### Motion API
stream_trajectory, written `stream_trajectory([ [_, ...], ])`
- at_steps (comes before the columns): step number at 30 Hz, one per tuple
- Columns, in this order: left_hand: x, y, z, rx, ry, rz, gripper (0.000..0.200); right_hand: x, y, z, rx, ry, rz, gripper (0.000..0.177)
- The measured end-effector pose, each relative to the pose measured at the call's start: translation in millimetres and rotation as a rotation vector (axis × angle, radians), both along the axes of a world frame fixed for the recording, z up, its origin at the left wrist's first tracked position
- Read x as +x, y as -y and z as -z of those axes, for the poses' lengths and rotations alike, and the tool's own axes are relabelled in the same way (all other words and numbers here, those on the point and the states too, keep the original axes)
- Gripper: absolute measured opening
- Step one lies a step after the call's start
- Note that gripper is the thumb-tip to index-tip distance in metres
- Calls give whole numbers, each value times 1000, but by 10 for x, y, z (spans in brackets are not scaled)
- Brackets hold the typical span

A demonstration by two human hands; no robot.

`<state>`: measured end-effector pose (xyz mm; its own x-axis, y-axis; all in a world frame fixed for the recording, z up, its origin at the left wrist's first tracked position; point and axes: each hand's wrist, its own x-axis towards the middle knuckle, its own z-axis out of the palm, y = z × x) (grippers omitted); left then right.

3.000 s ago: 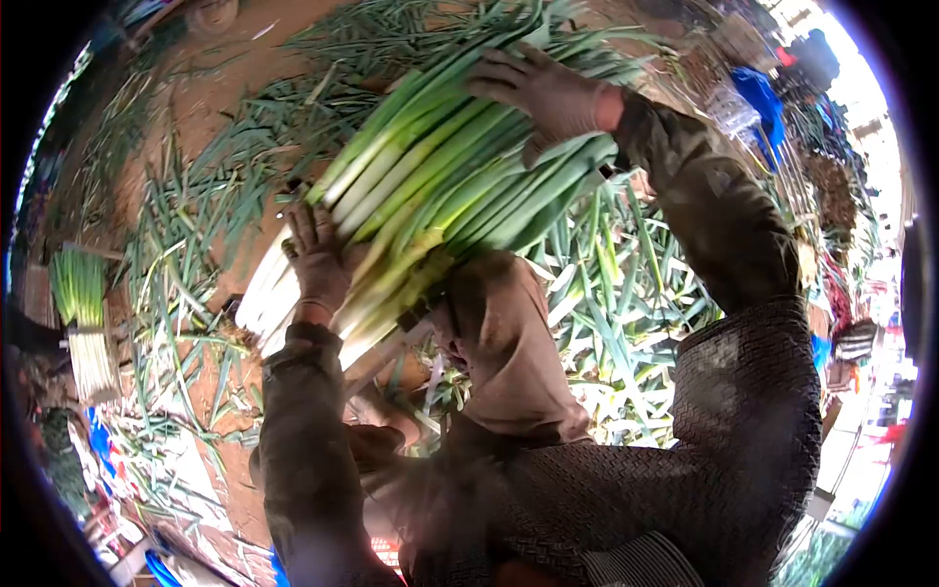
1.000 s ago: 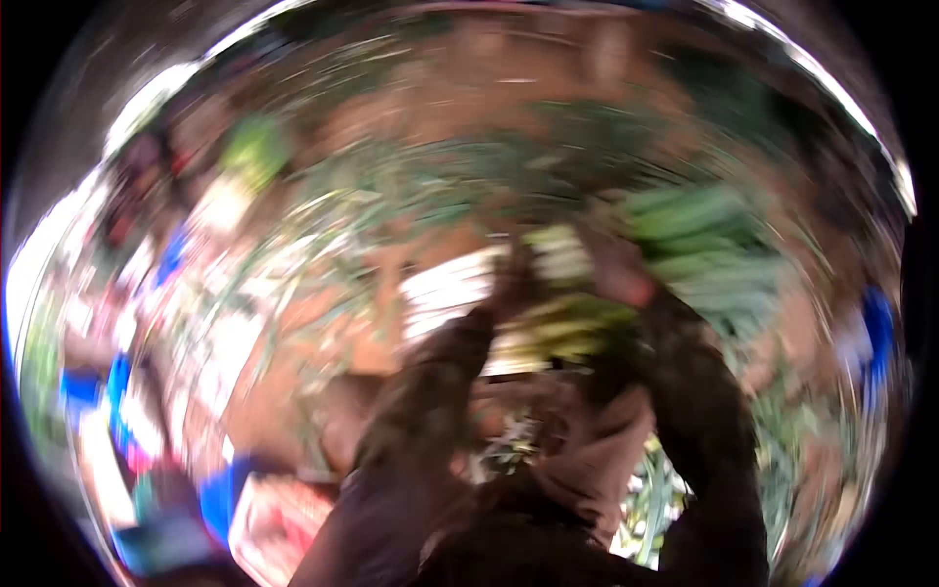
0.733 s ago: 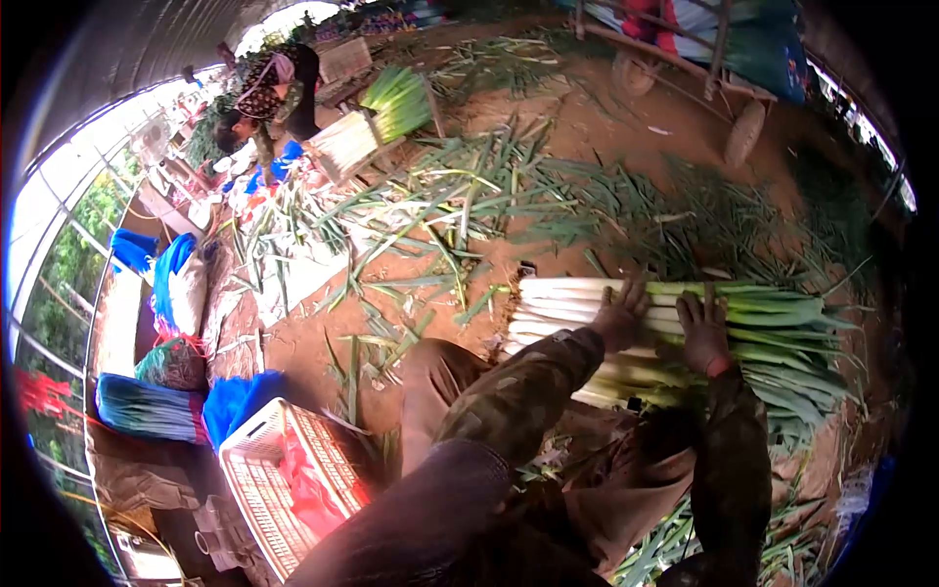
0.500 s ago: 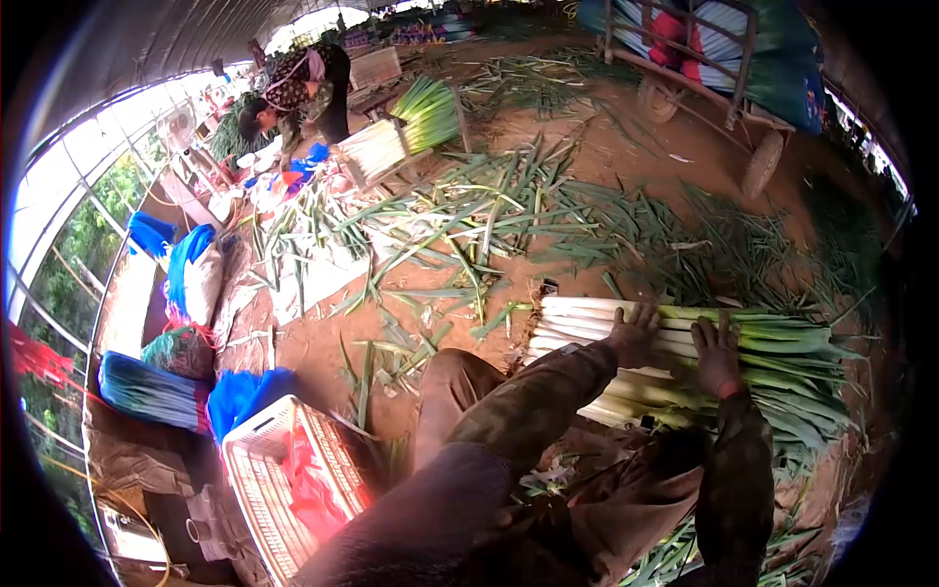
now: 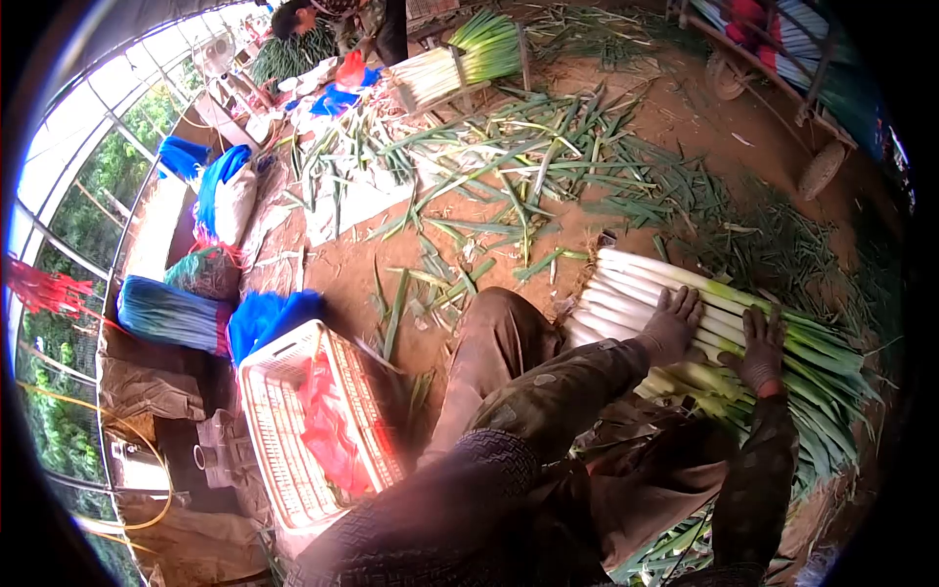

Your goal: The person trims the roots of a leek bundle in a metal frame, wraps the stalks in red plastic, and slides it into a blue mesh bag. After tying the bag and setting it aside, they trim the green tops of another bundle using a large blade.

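A wide bundle of leeks (image 5: 626, 284) lies before my knees, white stalks to the left and green leaves to the right. My left hand (image 5: 673, 326) rests on the white stalks, palm down with its fingers apart. Farther right, my right hand (image 5: 758, 350) lies on the stalks where they turn green, its fingers also stretched out. Neither hand is closed around a stalk. My forearms and knees hide part of the bundle's near side.
At my left stands a plastic crate (image 5: 284, 430) with red netting inside. Behind it lie blue netting (image 5: 269, 318) and a netted leek bundle (image 5: 171, 313). Loose leaves (image 5: 528, 181) litter the ground. Another person (image 5: 367, 24) bends near a leek-filled rack (image 5: 460, 73); a cart (image 5: 822, 117) stands back right.
The view has shifted, so surroundings sit higher and the crate farther right. Both hands remain flat on the leeks; the left has its fingers a little more spread.
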<state>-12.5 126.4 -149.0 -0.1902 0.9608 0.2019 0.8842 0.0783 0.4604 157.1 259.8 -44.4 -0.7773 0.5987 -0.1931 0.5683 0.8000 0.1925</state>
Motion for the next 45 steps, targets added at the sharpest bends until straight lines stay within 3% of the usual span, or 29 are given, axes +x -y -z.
stream_trajectory([
  [45,-19,27,-1,37,42,10,106,-12,-1,57,81,38,-19,105],
])
